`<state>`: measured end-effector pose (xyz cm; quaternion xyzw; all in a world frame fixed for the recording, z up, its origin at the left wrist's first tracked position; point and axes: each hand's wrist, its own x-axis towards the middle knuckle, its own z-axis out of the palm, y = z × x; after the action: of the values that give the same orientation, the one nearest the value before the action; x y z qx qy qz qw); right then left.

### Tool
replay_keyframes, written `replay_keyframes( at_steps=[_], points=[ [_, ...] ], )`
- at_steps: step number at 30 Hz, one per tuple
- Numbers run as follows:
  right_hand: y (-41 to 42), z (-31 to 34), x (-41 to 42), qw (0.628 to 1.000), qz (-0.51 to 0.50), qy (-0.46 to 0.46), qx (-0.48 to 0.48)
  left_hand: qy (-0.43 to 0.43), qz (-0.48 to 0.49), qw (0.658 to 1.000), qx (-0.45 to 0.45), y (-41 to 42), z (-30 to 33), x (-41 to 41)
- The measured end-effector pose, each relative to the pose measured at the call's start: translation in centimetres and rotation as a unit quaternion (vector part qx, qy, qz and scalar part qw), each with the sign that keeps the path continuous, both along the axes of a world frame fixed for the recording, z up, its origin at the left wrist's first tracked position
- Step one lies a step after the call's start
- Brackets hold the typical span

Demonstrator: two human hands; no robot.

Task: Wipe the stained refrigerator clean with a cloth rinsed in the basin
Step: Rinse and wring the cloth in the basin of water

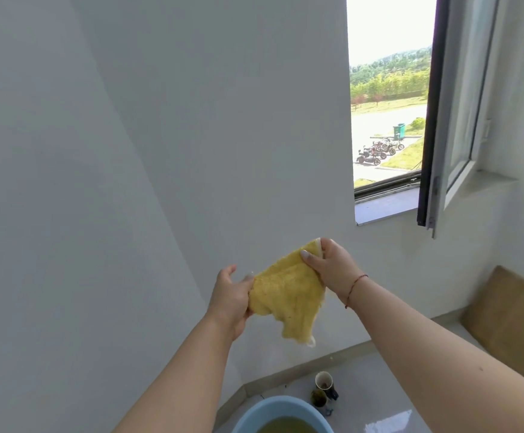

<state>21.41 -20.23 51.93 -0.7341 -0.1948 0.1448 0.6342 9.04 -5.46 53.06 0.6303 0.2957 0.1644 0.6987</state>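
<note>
Directly below me, the blue basin point(254, 415) sits on the floor at the bottom edge of the view, cut off there, holding murky yellowish water. Just beyond it stand a paper cup point(323, 381) with dark residue inside and a small dark item I cannot identify. Above the basin I hold the yellow cloth point(285, 295) spread between both hands. My left hand point(229, 300) grips its left edge, thumb on the near face and fingers curled behind; my right hand point(332, 267) pinches the upper corner between thumb and fingers, with a red cord at the wrist. The lower corner hangs free and limp. Judged from the discoloured water and the cloth's position over the basin, rinsing is likely done or in progress; whether the cloth is wrung out I cannot tell. Wiping is what remains. A large pale surface point(51, 214) fills the left of the view; it may be the refrigerator side, but no stain, handle or seam confirms this. Farther off, a flat brown board point(510, 320) leans at the right, and an open window point(388, 98) shows parked scooters outside.
</note>
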Motion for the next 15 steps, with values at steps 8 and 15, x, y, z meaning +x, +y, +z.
replay_keyframes(
  at_steps=[8,15],
  points=[
    [-3.9,1.7,0.1,0.993,-0.115,0.015,-0.005,-0.114,-0.03,0.972,0.203,-2.6,1.8,1.7],
    [-10.8,1.5,1.6,0.989,-0.038,-0.096,-0.104,-0.08,-0.194,0.955,0.211,-4.3,2.5,4.9]
  ],
)
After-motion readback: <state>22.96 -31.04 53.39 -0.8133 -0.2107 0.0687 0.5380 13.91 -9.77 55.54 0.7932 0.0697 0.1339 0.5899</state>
